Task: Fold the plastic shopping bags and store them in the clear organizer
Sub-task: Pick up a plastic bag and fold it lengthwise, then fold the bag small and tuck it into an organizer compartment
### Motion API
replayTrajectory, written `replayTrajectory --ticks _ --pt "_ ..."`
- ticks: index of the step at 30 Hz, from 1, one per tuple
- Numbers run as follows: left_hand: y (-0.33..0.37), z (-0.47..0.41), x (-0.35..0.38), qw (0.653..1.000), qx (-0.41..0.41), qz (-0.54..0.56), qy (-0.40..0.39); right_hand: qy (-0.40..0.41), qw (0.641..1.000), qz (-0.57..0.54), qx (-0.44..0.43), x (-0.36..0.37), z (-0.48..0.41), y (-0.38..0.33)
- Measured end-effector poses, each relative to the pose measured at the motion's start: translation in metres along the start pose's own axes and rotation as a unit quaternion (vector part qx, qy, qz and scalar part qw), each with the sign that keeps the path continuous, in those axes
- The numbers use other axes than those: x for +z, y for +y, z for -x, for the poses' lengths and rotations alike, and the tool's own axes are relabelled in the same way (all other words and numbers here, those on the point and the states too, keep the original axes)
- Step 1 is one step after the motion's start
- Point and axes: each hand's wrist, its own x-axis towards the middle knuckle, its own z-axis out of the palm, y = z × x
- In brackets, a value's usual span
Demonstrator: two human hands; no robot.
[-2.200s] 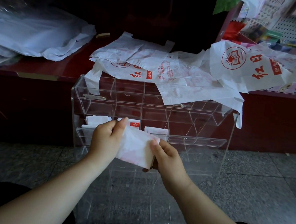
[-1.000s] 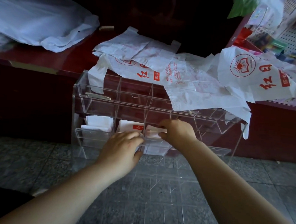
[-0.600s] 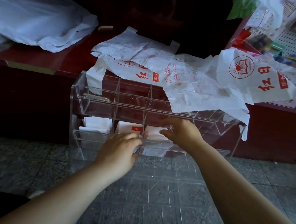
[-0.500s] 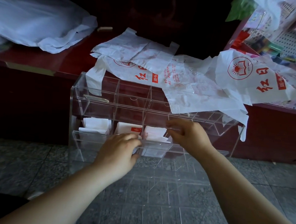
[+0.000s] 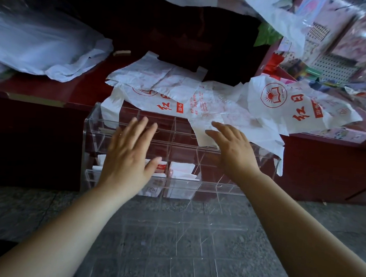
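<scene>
Acrylic organizer (image 5: pixel 228 187) behind flat, spread, empty hands (image 5: pixel 127 156) (image 5: pixel 234 154)

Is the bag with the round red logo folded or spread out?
Spread out: the logo bag lies unfolded and crumpled on the red counter, its logo fully showing.

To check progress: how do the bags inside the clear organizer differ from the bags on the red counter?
The folded bags are small packets; the counter bags lie spread out and crumpled. The folded bags sit in organizer compartments; the counter bags partly drape over its top. Both are white with red print.
</scene>
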Motion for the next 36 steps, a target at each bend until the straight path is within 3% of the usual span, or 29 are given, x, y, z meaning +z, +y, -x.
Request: replayTrajectory --ticks 4,6,11,18,20,21,23,26,28,29,31,32,36 --pt "-0.012 0.004 0.003 0.998 -0.025 -0.006 -0.049 0.131 0.989 -0.008 -0.061 0.008 -0.010 0.006" --pt "-0.013 0.002 0.002 0.998 -0.011 -0.032 -0.044 0.149 0.985 -0.047 -0.071 0.008 -0.014 0.009" --pt "-0.013 -0.001 -0.001 0.993 -0.041 -0.015 -0.108 0.201 0.969 -0.142 -0.003 0.006 -0.022 0.006" --pt "-0.015 -0.002 -0.002 0.997 -0.033 0.016 -0.071 0.333 0.930 -0.123 -0.092 0.004 -0.017 -0.027" --pt "-0.013 0.000 -0.003 0.998 -0.012 0.056 0.002 0.345 0.922 -0.126 -0.125 0.007 -0.006 -0.038" --pt "-0.006 0.000 -0.012 0.993 -0.041 0.111 0.024 0.348 0.918 -0.127 -0.144 0.010 0.001 -0.042" --pt "0.001 -0.003 -0.013 0.951 -0.150 0.271 0.011 0.334 0.915 -0.142 -0.177 0.018 0.015 -0.050" --pt "0.002 -0.009 0.000 0.797 -0.347 0.481 -0.116 0.301 0.915 -0.169 -0.207 0.032 0.031 -0.055" --pt "0.009 -0.003 0.002 0.727 -0.388 0.549 -0.141 0.282 0.919 -0.180 -0.211 0.039 0.038 -0.057" --pt "0.015 0.000 0.000 0.708 -0.385 0.573 -0.151 0.275 0.919 -0.183 -0.214 0.041 0.041 -0.058" --pt "0.025 0.004 -0.002 0.680 -0.383 0.605 -0.159 0.263 0.920 -0.188 -0.220 0.045 0.046 -0.059" --pt "0.027 0.001 0.000 0.681 -0.380 0.608 -0.148 0.254 0.923 -0.186 -0.222 0.047 0.049 -0.059" --pt "0.027 -0.002 0.006 0.724 -0.380 0.567 -0.100 0.203 0.950 -0.161 -0.177 0.046 0.065 -0.054"
